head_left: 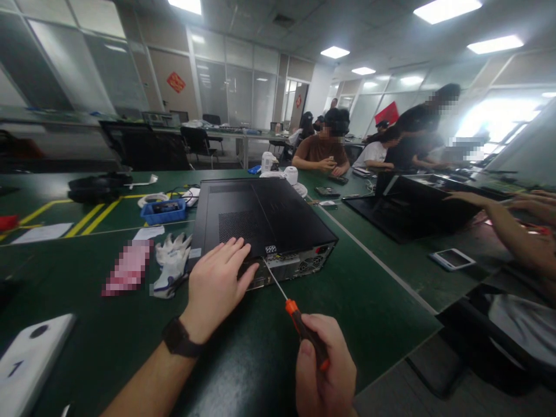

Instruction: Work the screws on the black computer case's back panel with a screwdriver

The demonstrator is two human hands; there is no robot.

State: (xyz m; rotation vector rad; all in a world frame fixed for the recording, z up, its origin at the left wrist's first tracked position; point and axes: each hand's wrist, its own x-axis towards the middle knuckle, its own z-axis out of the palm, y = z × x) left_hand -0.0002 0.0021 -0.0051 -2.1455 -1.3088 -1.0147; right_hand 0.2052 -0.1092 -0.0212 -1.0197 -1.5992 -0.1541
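Observation:
A black desktop computer case (278,208) lies flat on the green table, its rear panel with ports and a fan grille (310,263) turned towards me. My left hand (223,269) rests on the case's near left edge, fingers spread over the top cover and thumb over the rear edge. In my right hand (328,362) is a screwdriver (299,321) with a black and orange handle, fingers wrapped round it. Its thin shaft points up and left, and the tip meets the upper rear edge of the case. Whether the tip sits in a screw is too small to tell.
Left of the case lie white work gloves (171,263) and a blue tray (163,213) of small parts. A white numbered box (35,365) stands at the near left. To the right are a phone (452,259), an opened black case (391,211) and a co-worker's arms (495,223).

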